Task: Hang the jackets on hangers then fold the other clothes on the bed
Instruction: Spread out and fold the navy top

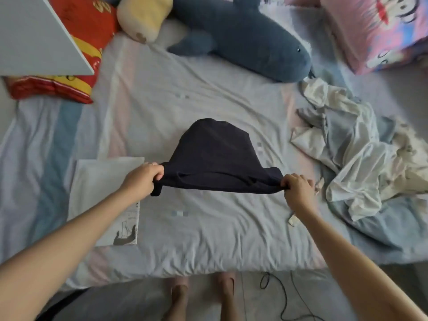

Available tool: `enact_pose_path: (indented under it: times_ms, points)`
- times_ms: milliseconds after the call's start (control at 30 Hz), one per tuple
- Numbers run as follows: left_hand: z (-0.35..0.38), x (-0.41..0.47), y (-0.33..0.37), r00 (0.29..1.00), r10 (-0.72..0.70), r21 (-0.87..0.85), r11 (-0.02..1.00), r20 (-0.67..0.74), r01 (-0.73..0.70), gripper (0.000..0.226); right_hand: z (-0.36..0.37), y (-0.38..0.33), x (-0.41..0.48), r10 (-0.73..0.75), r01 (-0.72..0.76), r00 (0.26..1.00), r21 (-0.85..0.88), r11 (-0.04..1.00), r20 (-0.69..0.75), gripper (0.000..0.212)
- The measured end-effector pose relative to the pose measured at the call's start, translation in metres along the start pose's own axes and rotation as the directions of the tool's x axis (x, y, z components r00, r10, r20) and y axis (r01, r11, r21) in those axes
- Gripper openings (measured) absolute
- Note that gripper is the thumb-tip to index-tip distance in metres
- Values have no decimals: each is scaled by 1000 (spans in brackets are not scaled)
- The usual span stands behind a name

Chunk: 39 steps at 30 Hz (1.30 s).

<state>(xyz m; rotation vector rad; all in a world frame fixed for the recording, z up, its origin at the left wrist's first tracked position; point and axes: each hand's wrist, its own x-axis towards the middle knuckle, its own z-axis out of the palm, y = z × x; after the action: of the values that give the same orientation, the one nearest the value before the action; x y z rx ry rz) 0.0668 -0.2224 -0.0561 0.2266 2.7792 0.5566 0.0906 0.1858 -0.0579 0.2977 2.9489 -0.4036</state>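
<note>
A dark navy garment (215,156) is stretched above the middle of the bed (190,239). My left hand (144,178) grips its left corner, and my right hand (297,185) pinches its right corner. The near edge is lifted while the far part lies on the sheet. A folded white garment with a dark print (106,200) lies flat to the left, partly under my left forearm. A crumpled heap of white and pale blue clothes (361,158) sits at the right.
A blue shark plush (243,35) and a cream plush (143,15) lie at the head of the bed, with a red cushion (76,45) at left and a pink pillow (379,31) at right. A white panel (34,40) juts in top left. A black cable (284,297) lies on the floor.
</note>
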Motion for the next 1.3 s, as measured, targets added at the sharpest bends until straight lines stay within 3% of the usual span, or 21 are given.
enact_pose_path:
  times_ms: [167,300,467,533,633,700,767,833,900,1000,1033,1133,1233,1300]
  points:
    - [121,-39,-50,969,-23,21,1000,248,18,43,137,48,-49,-51,85,973,-143,986,226,35]
    - [201,-70,-79,850,-55,13,998,524,56,40,209,77,-88,-62,174,917,-255,951,394,36]
    - [247,-79,-102,747,-65,-41,992,662,122,42,235,85,-93,21,110,891,-260,959,454,28]
    - [250,-61,-98,802,-134,-91,969,582,228,35,238,81,-76,-16,68,940,-143,987,341,25]
    - [240,-13,-85,957,-250,-252,926,150,281,21,238,61,-34,91,-100,994,159,982,64,19]
    - [236,30,-82,926,-366,-368,877,-97,308,24,237,42,8,225,-184,972,366,912,-73,11]
    - [233,74,-86,867,-474,-538,775,-151,330,41,237,22,52,364,-294,931,573,765,-8,12]
    - [231,119,-90,828,-553,-713,618,-95,331,51,242,5,98,435,-411,882,747,523,181,30]
    - [226,150,-87,799,-601,-805,482,-17,345,55,247,-6,129,429,-445,867,783,434,254,43]
    - [223,185,-86,781,-624,-858,397,7,325,48,253,-13,163,392,-379,899,799,468,197,26]
    - [221,185,-84,784,-620,-853,427,-33,302,43,252,-13,165,396,-334,910,790,515,126,12]
    - [212,196,-91,768,-610,-818,533,-194,216,25,245,-8,177,396,-215,915,735,643,-79,6]
    - [209,203,-103,769,-565,-721,661,-298,206,27,242,2,184,405,-253,909,637,728,-103,16]
    - [212,209,-108,761,-561,-680,698,-325,224,14,247,5,189,421,-311,902,532,788,-95,22]
